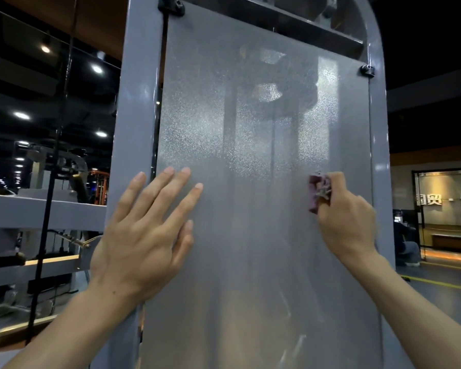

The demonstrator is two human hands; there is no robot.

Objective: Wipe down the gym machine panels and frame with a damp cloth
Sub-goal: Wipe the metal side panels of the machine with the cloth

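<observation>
- The panel (pixel 264 182), one frosted translucent sheet, is seen upright in the middle of the view, set inside one grey metal frame (pixel 133 129) that runs up both of its sides and curves over at the top right.
- Two black fasteners are counted on the panel: one fastener (pixel 171 5) at its upper left corner and a second fastener (pixel 367 70) at its upper right corner.
- One cloth (pixel 318 191), purplish and bunched, is pressed against the panel near its right edge, about mid-height.
- The cloth is gripped by the right hand (pixel 343 219), whose fingers are curled around the bundle; the hand itself is blurred.
- The left hand (pixel 147 230) is laid flat on the panel's left edge with all five fingers straight and spread; nothing is held in it, and its outer fingers overlap the frame upright.
- Dark vertical shapes are made out dimly behind the panel; what they are cannot be told.
- To the left of the panel, one black cable (pixel 56 161) is seen running vertically, with other gym equipment (pixel 59 166) beyond it.
- Several round ceiling lights (pixel 97 68) are seen to the upper left of the panel.
- To the right of the panel, one glass door (pixel 447 209) with lit signage behind it is seen, and a seated person (pixel 403 238) just beside it.
</observation>
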